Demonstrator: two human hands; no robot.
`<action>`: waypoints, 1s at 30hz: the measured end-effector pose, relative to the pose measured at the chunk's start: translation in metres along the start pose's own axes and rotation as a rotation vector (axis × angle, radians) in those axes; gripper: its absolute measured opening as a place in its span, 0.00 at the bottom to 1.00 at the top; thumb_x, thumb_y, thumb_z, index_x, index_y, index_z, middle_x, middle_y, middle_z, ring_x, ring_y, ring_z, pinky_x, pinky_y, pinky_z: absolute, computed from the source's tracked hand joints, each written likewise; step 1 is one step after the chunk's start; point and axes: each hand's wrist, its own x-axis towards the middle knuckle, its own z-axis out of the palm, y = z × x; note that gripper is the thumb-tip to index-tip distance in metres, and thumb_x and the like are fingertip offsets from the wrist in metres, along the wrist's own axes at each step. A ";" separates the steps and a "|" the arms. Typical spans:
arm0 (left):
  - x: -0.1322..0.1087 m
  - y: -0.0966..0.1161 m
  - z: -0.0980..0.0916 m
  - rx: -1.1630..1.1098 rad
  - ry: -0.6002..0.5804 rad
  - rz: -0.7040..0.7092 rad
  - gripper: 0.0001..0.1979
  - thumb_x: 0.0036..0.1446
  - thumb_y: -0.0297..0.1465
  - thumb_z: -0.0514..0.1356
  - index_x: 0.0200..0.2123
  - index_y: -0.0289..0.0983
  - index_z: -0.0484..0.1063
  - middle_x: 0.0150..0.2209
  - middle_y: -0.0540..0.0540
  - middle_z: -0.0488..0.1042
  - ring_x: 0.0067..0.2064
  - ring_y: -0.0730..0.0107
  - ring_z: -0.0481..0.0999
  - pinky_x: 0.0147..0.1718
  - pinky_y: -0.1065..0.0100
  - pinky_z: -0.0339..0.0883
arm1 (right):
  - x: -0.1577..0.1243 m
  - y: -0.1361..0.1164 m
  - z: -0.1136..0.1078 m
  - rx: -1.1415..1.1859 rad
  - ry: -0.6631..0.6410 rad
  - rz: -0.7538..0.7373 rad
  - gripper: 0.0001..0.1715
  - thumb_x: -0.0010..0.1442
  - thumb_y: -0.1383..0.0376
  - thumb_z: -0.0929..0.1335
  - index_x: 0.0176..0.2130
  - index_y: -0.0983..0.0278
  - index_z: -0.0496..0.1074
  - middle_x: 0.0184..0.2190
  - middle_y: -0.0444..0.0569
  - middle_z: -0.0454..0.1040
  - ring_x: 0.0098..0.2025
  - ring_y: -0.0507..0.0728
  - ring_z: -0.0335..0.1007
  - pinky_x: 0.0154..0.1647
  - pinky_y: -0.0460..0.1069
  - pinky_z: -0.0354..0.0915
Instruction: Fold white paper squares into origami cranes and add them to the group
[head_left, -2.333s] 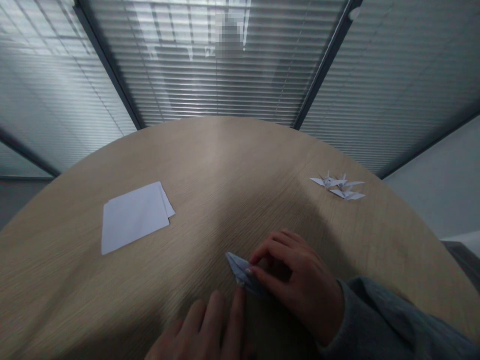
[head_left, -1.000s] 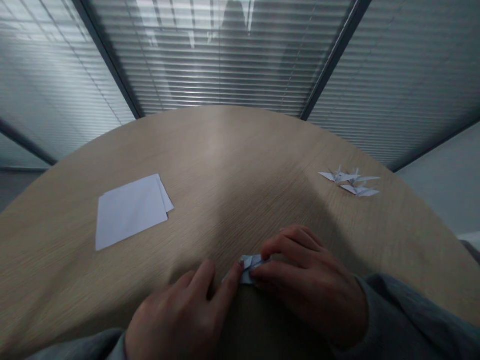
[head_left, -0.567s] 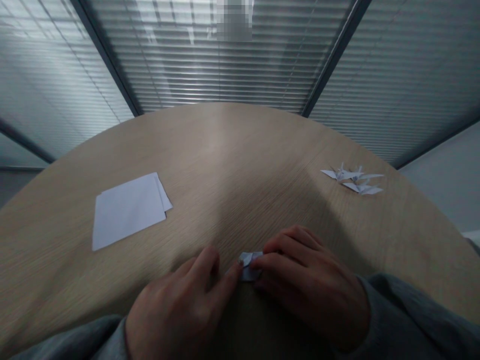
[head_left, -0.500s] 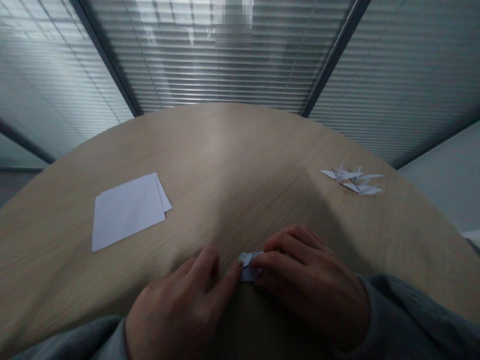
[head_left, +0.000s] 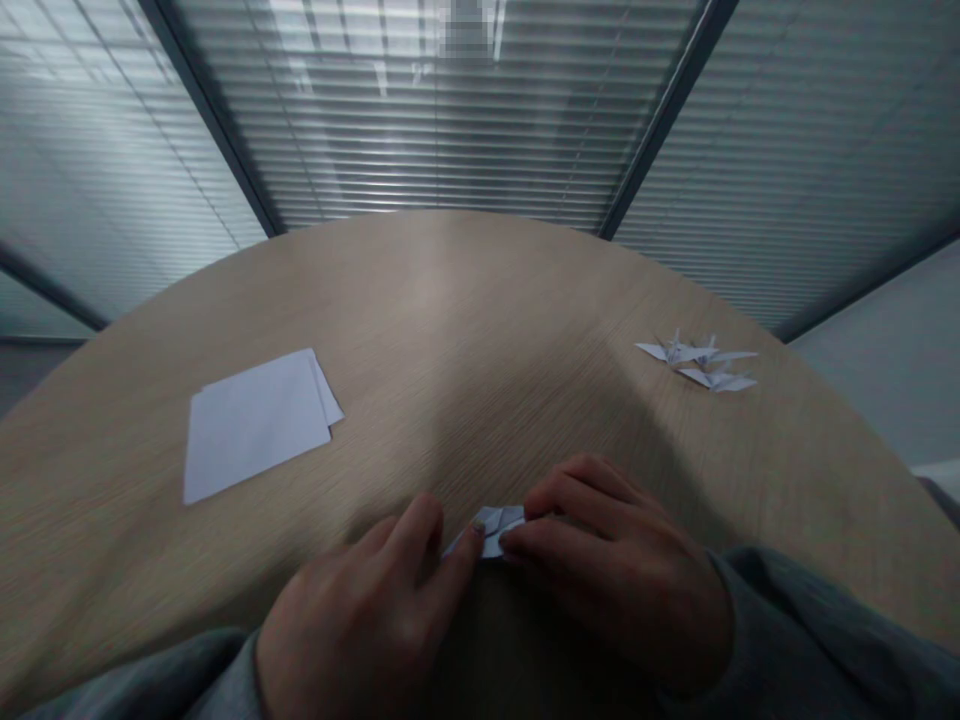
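A small folded piece of white paper (head_left: 495, 528) lies on the round wooden table (head_left: 465, 330) near its front edge, mostly covered by my fingers. My left hand (head_left: 367, 625) presses on the paper's left end with its fingertips, fingers curled and close together. My right hand (head_left: 622, 570) pinches the paper's right side, fingers bent over it. Both hands meet at the paper. Both wrists wear grey sleeves.
A stack of flat white paper sheets (head_left: 255, 422) lies at the left of the table. Folded paper cranes (head_left: 701, 362) sit in a small group at the right rear. Slatted blinds and dark window frames rise behind the table's far edge.
The paper went from a long pointed shape to a short folded piece. My left hand moved up from the bottom edge to meet the right hand at the paper. Little has moved in the last second.
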 end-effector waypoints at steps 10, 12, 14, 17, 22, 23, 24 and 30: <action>0.002 -0.003 -0.002 0.187 0.021 0.150 0.18 0.56 0.23 0.48 0.47 0.44 0.69 0.31 0.49 0.72 0.18 0.77 0.62 0.12 0.76 0.50 | 0.001 0.000 0.002 0.012 -0.062 0.014 0.11 0.61 0.70 0.63 0.32 0.63 0.74 0.30 0.48 0.73 0.33 0.54 0.62 0.33 0.48 0.62; 0.002 -0.003 0.000 0.173 0.077 0.162 0.19 0.56 0.23 0.48 0.47 0.44 0.68 0.32 0.49 0.72 0.18 0.77 0.63 0.12 0.76 0.50 | 0.002 0.000 0.002 0.041 -0.059 0.043 0.10 0.60 0.69 0.64 0.32 0.63 0.73 0.30 0.48 0.73 0.33 0.54 0.63 0.34 0.49 0.62; 0.002 -0.003 0.001 0.137 0.083 0.162 0.17 0.58 0.24 0.47 0.45 0.44 0.69 0.32 0.50 0.73 0.18 0.76 0.63 0.12 0.75 0.52 | 0.002 -0.001 0.003 0.066 -0.055 0.091 0.09 0.60 0.69 0.64 0.31 0.63 0.73 0.30 0.48 0.73 0.34 0.55 0.64 0.37 0.50 0.62; 0.005 -0.001 -0.002 0.056 -0.006 0.093 0.14 0.58 0.25 0.49 0.37 0.44 0.72 0.30 0.52 0.73 0.19 0.76 0.67 0.14 0.75 0.55 | 0.004 -0.004 0.002 0.092 -0.067 0.186 0.07 0.58 0.69 0.66 0.30 0.62 0.73 0.30 0.46 0.74 0.35 0.55 0.65 0.41 0.52 0.61; 0.015 0.003 -0.008 -0.034 -0.187 -0.120 0.10 0.58 0.29 0.52 0.31 0.43 0.73 0.31 0.52 0.74 0.20 0.74 0.72 0.16 0.73 0.57 | 0.006 -0.010 0.000 0.120 -0.107 0.338 0.05 0.53 0.71 0.69 0.28 0.61 0.73 0.29 0.44 0.73 0.35 0.55 0.65 0.42 0.53 0.58; 0.016 0.004 -0.008 -0.042 -0.224 -0.161 0.10 0.58 0.29 0.52 0.30 0.42 0.72 0.30 0.52 0.74 0.21 0.73 0.72 0.17 0.73 0.58 | 0.006 -0.011 0.001 0.117 -0.107 0.365 0.05 0.53 0.71 0.69 0.28 0.61 0.73 0.29 0.45 0.73 0.35 0.56 0.64 0.42 0.53 0.57; 0.018 0.005 -0.009 -0.049 -0.265 -0.202 0.09 0.58 0.30 0.52 0.30 0.42 0.72 0.31 0.52 0.74 0.22 0.72 0.73 0.18 0.72 0.59 | 0.006 -0.012 0.001 0.111 -0.103 0.390 0.05 0.53 0.70 0.69 0.28 0.61 0.73 0.29 0.45 0.72 0.35 0.56 0.64 0.42 0.53 0.57; 0.026 0.011 -0.014 -0.081 -0.479 -0.377 0.11 0.60 0.32 0.49 0.34 0.42 0.71 0.37 0.49 0.74 0.31 0.64 0.76 0.28 0.65 0.67 | 0.004 -0.016 0.005 0.078 -0.095 0.517 0.03 0.53 0.69 0.69 0.28 0.60 0.73 0.31 0.46 0.70 0.37 0.58 0.62 0.42 0.55 0.55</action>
